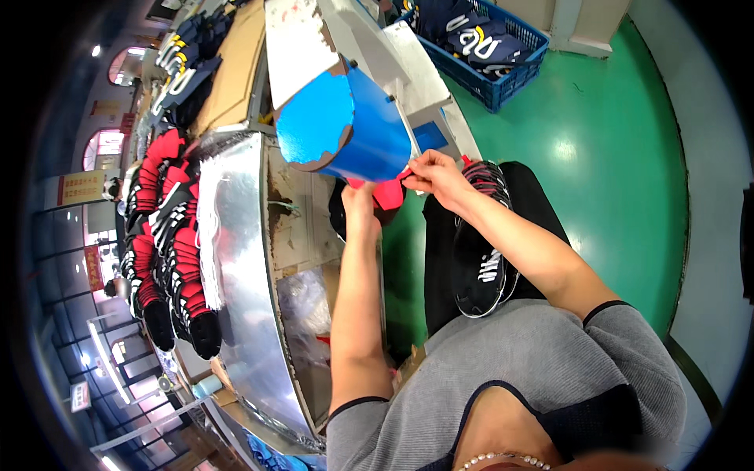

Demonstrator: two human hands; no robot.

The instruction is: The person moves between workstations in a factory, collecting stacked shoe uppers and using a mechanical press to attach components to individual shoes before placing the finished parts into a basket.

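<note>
A shoe upper [388, 195], red and black, is under the blue machine head [345, 118], which covers part of it. My left hand [359, 206] grips its near left side; the fingertips are partly behind the machine. My right hand [441, 179] pinches the right edge of the red part, thumb and fingers pressed together. Across my lap lies a black shoe upper [477, 275] with white stripes and red at its far end, just below my right wrist.
Left of the machine runs a metal worktop [247, 259] with rows of red and black shoe uppers [184, 259] and white laces [209, 228]. A blue crate [495, 94] of dark pieces stands on the green floor ahead. Plastic bags [306, 302] fill a shelf below the worktop.
</note>
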